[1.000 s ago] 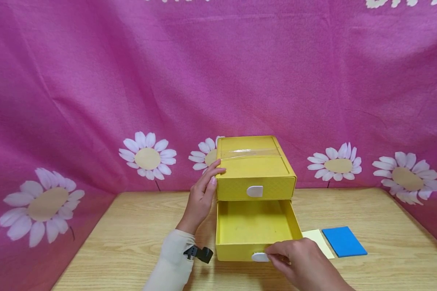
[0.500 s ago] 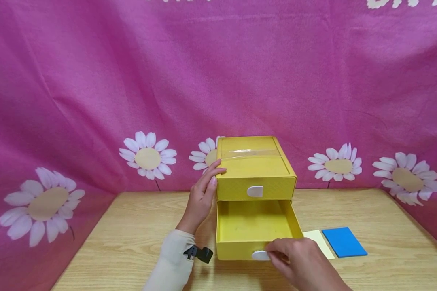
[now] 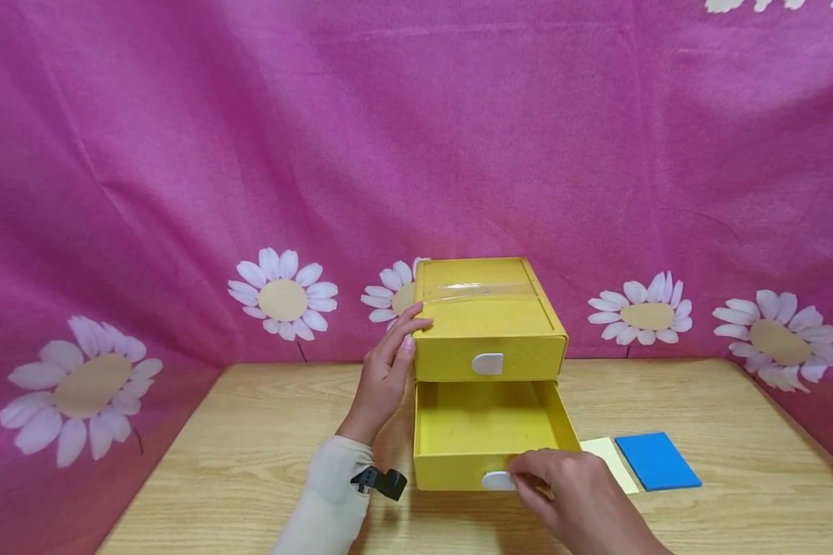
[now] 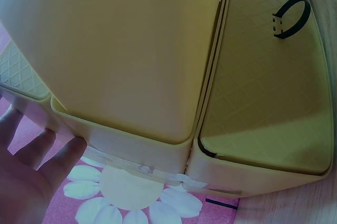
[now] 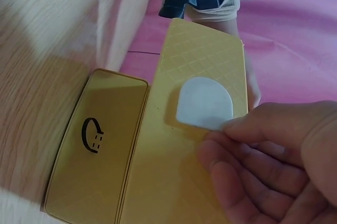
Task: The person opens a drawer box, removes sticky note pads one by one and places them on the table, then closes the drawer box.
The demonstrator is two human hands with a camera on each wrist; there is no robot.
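Note:
A yellow drawer cabinet [image 3: 482,312] stands on the table, with clear tape across its top. Its top drawer front, with a white tab, sits flush. Below, the middle drawer [image 3: 486,420] is pulled out and shows its yellow floor and walls. My right hand [image 3: 583,501] pinches that drawer's white tab [image 5: 204,100] between thumb and fingers. My left hand [image 3: 382,385] rests with extended fingers on the cabinet's left side, fingertips over the top edge. Beneath the pulled-out drawer, a lower drawer front [image 5: 105,182] with a black loop handle [image 4: 295,18] shows in both wrist views.
A pale yellow square [image 3: 611,462] and a blue flat square [image 3: 658,461] lie side by side on the wooden table [image 3: 250,462], right of the cabinet. A pink cloth [image 3: 416,139] with white daisies hangs behind and along the sides. A black clip [image 3: 382,483] sits on the left sleeve.
The middle drawer has slid slightly inward, toward the cabinet, with my right hand still on its tab. My left hand keeps its place on the side.

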